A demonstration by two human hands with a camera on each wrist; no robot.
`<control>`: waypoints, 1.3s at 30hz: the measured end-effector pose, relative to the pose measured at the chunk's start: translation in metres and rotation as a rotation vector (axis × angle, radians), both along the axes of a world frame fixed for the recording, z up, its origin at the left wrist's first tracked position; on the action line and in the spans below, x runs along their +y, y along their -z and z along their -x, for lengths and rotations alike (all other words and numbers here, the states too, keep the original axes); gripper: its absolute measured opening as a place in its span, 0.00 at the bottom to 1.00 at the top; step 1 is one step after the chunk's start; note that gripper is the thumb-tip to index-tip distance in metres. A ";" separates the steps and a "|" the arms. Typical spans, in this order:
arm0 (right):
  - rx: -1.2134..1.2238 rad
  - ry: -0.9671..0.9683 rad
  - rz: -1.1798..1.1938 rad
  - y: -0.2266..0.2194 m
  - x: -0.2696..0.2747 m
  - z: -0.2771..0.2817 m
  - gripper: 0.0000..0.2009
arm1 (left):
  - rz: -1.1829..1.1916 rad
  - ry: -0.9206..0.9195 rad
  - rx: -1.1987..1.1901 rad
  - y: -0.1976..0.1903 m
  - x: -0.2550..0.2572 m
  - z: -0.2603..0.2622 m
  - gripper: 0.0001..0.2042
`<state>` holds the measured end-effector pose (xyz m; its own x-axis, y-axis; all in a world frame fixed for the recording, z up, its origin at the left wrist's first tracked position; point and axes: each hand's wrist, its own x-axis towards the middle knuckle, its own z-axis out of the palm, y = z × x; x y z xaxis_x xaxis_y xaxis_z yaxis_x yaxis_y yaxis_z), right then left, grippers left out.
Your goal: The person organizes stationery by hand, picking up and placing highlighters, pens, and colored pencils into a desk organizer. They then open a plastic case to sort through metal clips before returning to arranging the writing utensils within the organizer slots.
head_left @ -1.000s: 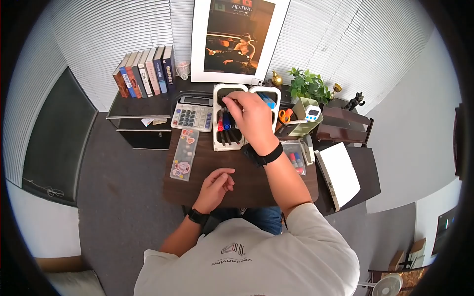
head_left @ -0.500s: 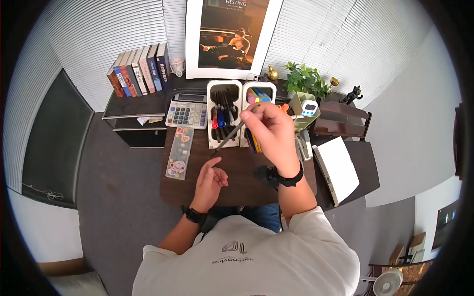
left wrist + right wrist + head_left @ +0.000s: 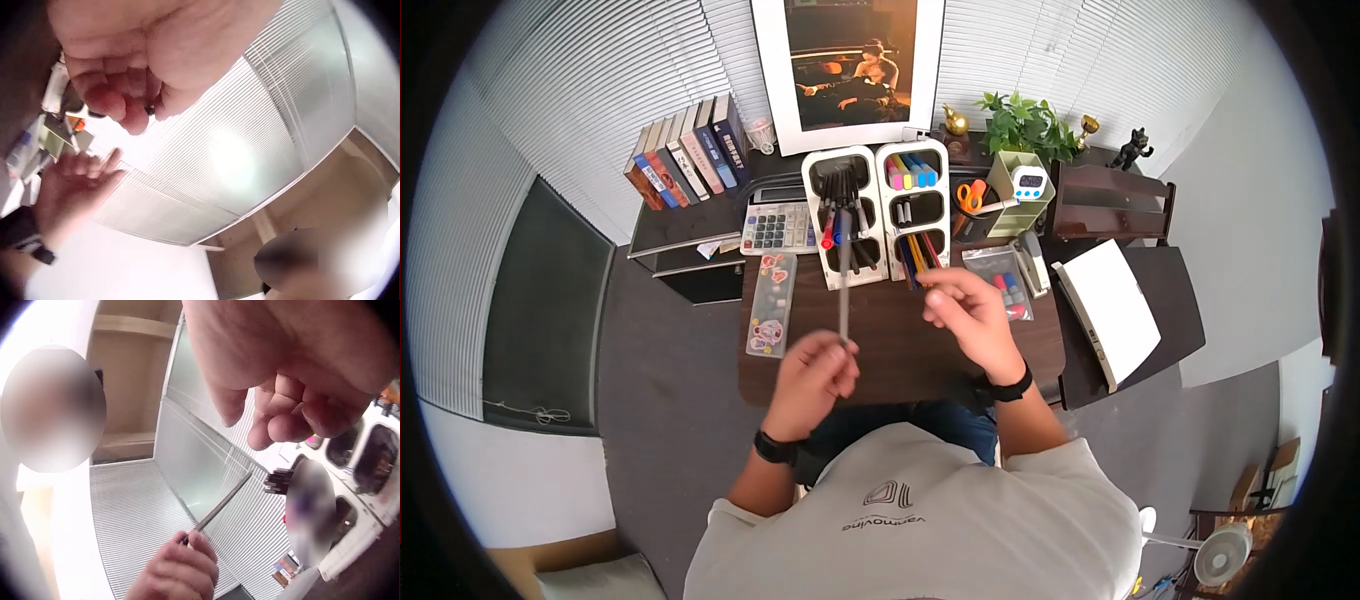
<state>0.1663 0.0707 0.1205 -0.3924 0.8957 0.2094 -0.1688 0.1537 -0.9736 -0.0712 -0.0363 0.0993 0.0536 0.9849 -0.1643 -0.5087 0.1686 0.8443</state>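
Head view, pen (image 3: 844, 280) now in left hand (image 3: 812, 375) (right before)

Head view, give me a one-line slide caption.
Left hand holds a grey pen upright above the desk; right hand hovers beside it.

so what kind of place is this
Most likely a home or office study desk. A dark desk carries white pen organizers full of pens and markers, a calculator and a row of books, with window blinds behind. The left hand holds a pen.
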 end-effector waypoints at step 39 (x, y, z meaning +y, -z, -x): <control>0.092 0.258 0.188 0.101 -0.041 -0.066 0.07 | -0.025 -0.277 -0.042 -0.029 0.140 0.028 0.16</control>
